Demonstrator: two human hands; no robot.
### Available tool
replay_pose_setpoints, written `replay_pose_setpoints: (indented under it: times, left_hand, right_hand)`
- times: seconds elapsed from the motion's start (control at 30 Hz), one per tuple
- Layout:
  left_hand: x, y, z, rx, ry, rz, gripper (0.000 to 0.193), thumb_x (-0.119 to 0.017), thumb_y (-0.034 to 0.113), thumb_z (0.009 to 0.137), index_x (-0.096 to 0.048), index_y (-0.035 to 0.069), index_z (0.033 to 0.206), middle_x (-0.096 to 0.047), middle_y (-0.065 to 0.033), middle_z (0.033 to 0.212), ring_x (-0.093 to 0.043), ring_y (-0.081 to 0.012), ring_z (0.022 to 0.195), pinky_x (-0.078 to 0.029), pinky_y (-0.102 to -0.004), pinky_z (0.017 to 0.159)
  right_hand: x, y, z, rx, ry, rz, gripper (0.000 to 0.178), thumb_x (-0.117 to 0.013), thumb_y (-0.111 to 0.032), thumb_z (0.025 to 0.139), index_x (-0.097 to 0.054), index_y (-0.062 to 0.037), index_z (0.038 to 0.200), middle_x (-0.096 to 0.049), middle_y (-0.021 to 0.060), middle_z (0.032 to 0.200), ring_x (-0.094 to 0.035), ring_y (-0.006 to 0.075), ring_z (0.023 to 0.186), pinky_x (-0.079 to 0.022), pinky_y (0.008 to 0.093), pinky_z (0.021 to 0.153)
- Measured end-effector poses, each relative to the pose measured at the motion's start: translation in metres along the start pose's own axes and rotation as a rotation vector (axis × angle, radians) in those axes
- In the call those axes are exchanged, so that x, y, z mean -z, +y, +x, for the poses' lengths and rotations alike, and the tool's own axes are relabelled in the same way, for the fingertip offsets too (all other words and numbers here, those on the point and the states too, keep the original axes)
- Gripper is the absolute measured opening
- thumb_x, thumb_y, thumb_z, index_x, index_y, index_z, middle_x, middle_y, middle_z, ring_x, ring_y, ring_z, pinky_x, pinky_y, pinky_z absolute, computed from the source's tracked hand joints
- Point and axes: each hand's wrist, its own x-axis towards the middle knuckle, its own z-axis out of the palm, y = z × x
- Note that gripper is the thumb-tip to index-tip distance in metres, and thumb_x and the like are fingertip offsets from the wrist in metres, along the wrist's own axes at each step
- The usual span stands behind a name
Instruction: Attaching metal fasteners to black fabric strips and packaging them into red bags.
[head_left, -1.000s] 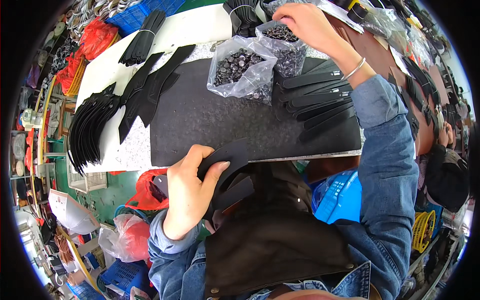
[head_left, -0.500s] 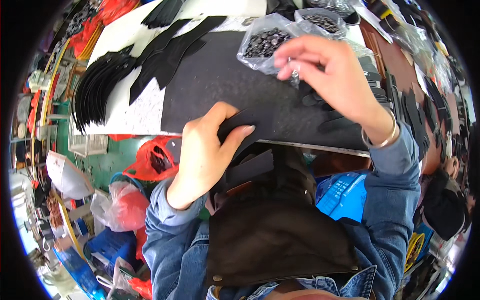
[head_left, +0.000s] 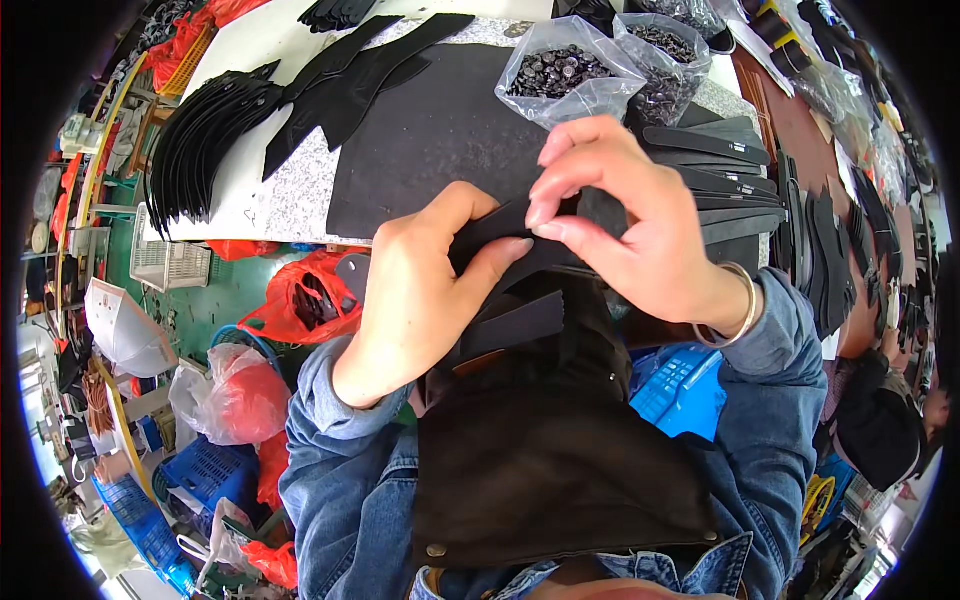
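My left hand [head_left: 412,290] grips a dark, flat black strip [head_left: 488,232] between thumb and fingers at the front edge of the table. Close beside it, my right hand [head_left: 640,230] is closed in a pinch at the strip's far end. Whatever sits between those fingertips is too small or hidden to make out. Beyond the right hand stands an open clear plastic bag [head_left: 572,85] of small round black pieces, perhaps buttons or snaps. A second clear bag [head_left: 665,70] of similar dark pieces leans against it.
A black mat [head_left: 430,130] covers part of the white table [head_left: 235,205]. Black shaped strips [head_left: 210,150] lie fanned out at the left, and more strips [head_left: 715,180] are stacked at the right. A red plastic bag [head_left: 310,300] hangs below the left edge; a blue basket [head_left: 680,385] is lower right.
My right hand has come down from beside the bag of small black pieces to the strip, its fingers now pinched at the strip's end. My left hand keeps its grip.
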Motion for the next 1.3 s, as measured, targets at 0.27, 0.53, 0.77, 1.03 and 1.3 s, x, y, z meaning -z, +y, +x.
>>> replay_pose_setpoints:
  times: [0.27, 0.53, 0.77, 1.03, 1.3]
  left_hand:
    - [0.000, -0.001, -0.009, -0.212, 0.099, 0.159, 0.021, -0.073, 0.008, 0.067, -0.057, 0.004, 0.080, -0.058, -0.0097, 0.067, -0.054, -0.0257, 0.055, -0.041, -0.0334, 0.051]
    - [-0.001, -0.001, -0.010, -0.297, 0.142, 0.168, 0.024, -0.076, 0.009, 0.062, -0.057, 0.005, 0.077, -0.058, -0.0059, 0.067, -0.051, -0.0239, 0.054, -0.040, -0.0338, 0.050]
    - [-0.009, -0.010, -0.004, -0.279, 0.176, -0.014, 0.025, -0.075, 0.009, 0.065, -0.056, 0.005, 0.079, -0.060, -0.0069, 0.069, -0.054, -0.0235, 0.057, -0.043, -0.0327, 0.052]
    - [-0.007, -0.017, -0.004, -0.160, 0.047, 0.087, 0.022, -0.073, 0.007, 0.067, -0.055, 0.005, 0.080, -0.059, -0.0065, 0.066, -0.052, -0.0228, 0.056, -0.042, -0.0324, 0.051]
    - [-0.006, -0.023, -0.003, -0.157, 0.031, 0.101, 0.023, -0.073, 0.007, 0.067, -0.055, 0.005, 0.080, -0.058, -0.0068, 0.067, -0.053, -0.0231, 0.057, -0.042, -0.0323, 0.052]
  right_hand:
    - [0.000, -0.008, 0.001, 0.221, 0.111, -0.282, 0.022, -0.072, 0.002, 0.061, -0.054, -0.0012, 0.074, -0.049, 0.0157, 0.101, -0.054, 0.0260, 0.091, -0.045, 0.0324, 0.074]
    - [-0.001, -0.011, -0.006, 0.179, 0.098, -0.171, 0.022, -0.069, 0.008, 0.064, -0.051, -0.0013, 0.073, -0.053, 0.0137, 0.090, -0.060, 0.0218, 0.080, -0.049, 0.0282, 0.060]
    - [-0.001, -0.002, 0.009, -0.045, 0.012, 0.111, 0.013, -0.064, 0.002, 0.072, -0.054, -0.0014, 0.080, -0.057, 0.0066, 0.078, -0.059, 0.0154, 0.070, -0.046, 0.0237, 0.064]
    - [0.023, 0.095, 0.075, -0.008, -0.296, -1.230, 0.013, -0.058, -0.013, 0.074, -0.061, -0.0036, 0.082, -0.061, 0.0104, 0.078, -0.062, 0.0265, 0.078, -0.049, 0.0353, 0.067]
    - [0.023, 0.113, 0.077, 0.081, -0.170, -1.088, 0.013, -0.053, -0.005, 0.074, -0.059, -0.0019, 0.085, -0.061, 0.0109, 0.082, -0.061, 0.0278, 0.081, -0.049, 0.0355, 0.068]
